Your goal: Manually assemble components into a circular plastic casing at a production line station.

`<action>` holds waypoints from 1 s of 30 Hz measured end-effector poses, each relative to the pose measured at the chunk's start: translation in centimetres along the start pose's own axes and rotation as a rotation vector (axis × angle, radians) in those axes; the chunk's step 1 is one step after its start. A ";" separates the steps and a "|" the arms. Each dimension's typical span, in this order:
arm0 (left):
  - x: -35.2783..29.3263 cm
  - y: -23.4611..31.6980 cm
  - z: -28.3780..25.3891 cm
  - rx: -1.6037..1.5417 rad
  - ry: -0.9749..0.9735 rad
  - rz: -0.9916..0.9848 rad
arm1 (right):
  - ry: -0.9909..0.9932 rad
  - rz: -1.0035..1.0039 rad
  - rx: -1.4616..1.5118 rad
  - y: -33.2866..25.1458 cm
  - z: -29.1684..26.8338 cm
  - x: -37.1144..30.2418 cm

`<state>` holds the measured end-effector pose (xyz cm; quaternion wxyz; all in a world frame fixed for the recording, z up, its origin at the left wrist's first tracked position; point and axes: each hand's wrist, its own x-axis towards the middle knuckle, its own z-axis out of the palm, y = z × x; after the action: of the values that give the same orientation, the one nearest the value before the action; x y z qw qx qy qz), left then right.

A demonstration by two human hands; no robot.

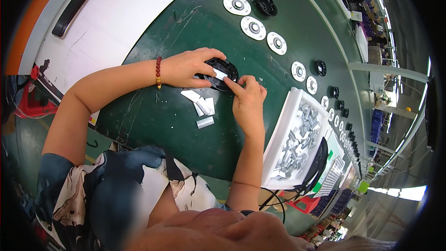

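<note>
My left hand (pixel 188 68) grips a black round housing (pixel 231 68) on the green table, fingers along its far rim and thumb at its near side. A small silver-white rectangular piece (pixel 220 74) lies across the middle of the housing. From the right, my right hand (pixel 249 98) reaches in, its index fingertip pressed on one end of that piece, the other fingers curled. Just nearer than my left hand, several loose flat silver pieces (pixel 205 122) are scattered on the table.
A white tray (pixel 277 151) full of small silver pieces stands to my right. White oval discs (pixel 253 28) and black round housings (pixel 265 4) run along the green table (pixel 186 146). At left is a white board (pixel 109 9) with a black handle (pixel 73 12).
</note>
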<state>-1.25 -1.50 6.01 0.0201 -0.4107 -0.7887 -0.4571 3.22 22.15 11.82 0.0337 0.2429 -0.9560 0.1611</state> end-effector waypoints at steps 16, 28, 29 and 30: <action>0.2 0.3 -0.3 0.061 -0.007 0.037 | -0.001 -0.051 0.012 0.0 -0.5 -0.4; 3.7 -2.3 -2.1 -0.071 0.112 -0.056 | 0.040 -0.006 0.211 -4.0 2.8 -5.6; 5.0 -3.5 -2.8 -0.011 0.161 -0.042 | 0.046 0.013 0.224 -3.9 2.9 -5.6; 6.7 -5.1 -3.3 0.047 0.209 -0.027 | 0.055 0.009 0.216 -3.9 3.0 -5.7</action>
<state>-10.22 -0.98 7.04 0.1059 -0.3496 -0.7981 -0.4792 10.10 20.54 9.31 0.0328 0.2362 -0.9329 0.2700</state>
